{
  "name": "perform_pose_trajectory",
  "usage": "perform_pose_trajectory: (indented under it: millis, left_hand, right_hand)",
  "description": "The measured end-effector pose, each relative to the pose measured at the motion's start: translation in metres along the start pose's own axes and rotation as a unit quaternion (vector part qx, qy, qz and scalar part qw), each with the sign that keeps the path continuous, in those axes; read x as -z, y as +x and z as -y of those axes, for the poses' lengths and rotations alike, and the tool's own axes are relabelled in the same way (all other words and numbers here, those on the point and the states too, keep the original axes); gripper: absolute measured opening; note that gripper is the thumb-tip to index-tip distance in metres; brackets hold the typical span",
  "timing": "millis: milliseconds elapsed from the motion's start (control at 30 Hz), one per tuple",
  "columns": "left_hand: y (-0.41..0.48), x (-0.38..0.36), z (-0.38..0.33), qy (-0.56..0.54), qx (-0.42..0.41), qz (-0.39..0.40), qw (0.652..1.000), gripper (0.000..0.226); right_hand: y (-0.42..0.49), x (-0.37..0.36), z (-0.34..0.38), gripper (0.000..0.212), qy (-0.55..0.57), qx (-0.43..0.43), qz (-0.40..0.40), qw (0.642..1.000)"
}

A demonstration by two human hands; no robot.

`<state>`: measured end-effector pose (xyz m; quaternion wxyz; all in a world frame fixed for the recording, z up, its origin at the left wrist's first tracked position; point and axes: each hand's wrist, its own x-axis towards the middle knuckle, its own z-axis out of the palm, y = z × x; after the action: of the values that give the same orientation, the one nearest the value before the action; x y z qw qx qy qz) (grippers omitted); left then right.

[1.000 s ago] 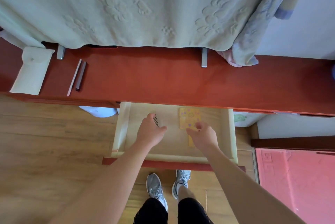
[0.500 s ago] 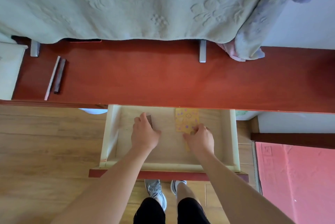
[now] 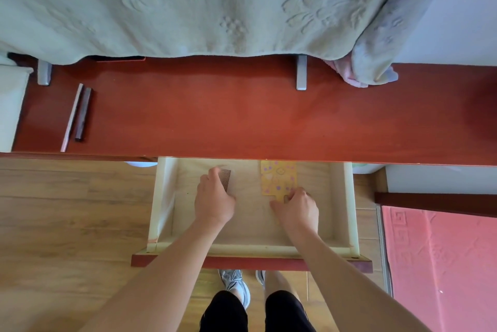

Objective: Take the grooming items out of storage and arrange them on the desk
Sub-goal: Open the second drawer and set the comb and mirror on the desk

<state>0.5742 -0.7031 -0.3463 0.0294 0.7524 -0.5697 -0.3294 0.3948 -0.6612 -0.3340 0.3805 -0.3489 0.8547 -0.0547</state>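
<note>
A pale wooden drawer [image 3: 164, 197] stands pulled out under the red-brown desk [image 3: 242, 121]. Inside it, my left hand [image 3: 213, 199] grips a dark fine-toothed comb [image 3: 226, 179], whose teeth stick out past my fingers. To the right lies a yellow patterned hand mirror [image 3: 278, 177] flat on the drawer bottom. My right hand [image 3: 297, 208] pinches its short handle at the lower edge; the handle is mostly hidden under my fingers.
On the desk's left end lie a white stick and a dark stick [image 3: 83, 113] side by side, next to a white pouch [image 3: 10, 105]. A pale green blanket [image 3: 188, 3] overhangs the desk's back. Two grey brackets [image 3: 301, 73] stand there. My feet are below the drawer.
The camera view has shifted, so the desk and drawer sit lower and further right in frame. Both hands stay in the drawer, with fingers closed more around the comb and the mirror handle.
</note>
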Motion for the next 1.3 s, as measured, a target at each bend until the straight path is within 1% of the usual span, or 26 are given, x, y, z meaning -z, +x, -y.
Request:
perform_pose_trajectory:
  millis: [167,200,333,533,700,900,967,1133,1300]
  left_hand:
    - [-0.004,0.001,0.000,-0.009,-0.012,-0.001,1.000,0.065]
    - [-0.004,0.002,0.000,-0.017,-0.014,-0.002,1.000,0.065]
    - [-0.006,0.004,0.000,-0.054,-0.023,0.003,0.998,0.063]
    - [-0.010,0.008,0.004,-0.085,-0.025,0.011,0.996,0.056]
    - [-0.015,0.010,0.006,-0.105,-0.018,0.029,0.994,0.053]
    - [-0.025,0.016,0.002,-0.144,0.012,0.039,0.989,0.051]
    - [-0.028,0.017,0.002,-0.160,0.019,0.040,0.986,0.052]
    - [-0.035,0.023,0.001,-0.191,0.022,0.034,0.981,0.050]
    - [-0.043,0.034,0.004,-0.229,0.027,0.035,0.973,0.052]
  right_hand:
    - [0.004,-0.001,-0.002,0.010,-0.013,-0.002,-0.009,1.000]
    - [0.004,-0.001,-0.002,0.008,-0.015,-0.002,-0.011,1.000]
    - [0.004,-0.002,-0.001,0.016,-0.012,0.002,-0.010,1.000]
    - [0.003,-0.003,0.000,0.021,-0.028,0.008,-0.019,0.999]
    - [-0.001,0.002,-0.001,0.012,-0.005,0.016,-0.034,0.999]
    - [-0.008,0.007,0.001,0.016,-0.031,0.052,-0.060,0.996]
    - [-0.010,0.009,0.002,0.018,-0.016,0.050,-0.057,0.997]
    - [-0.015,0.013,0.006,0.025,0.053,0.015,-0.051,0.997]
    - [-0.029,0.018,0.012,0.025,0.034,0.031,-0.041,0.998]
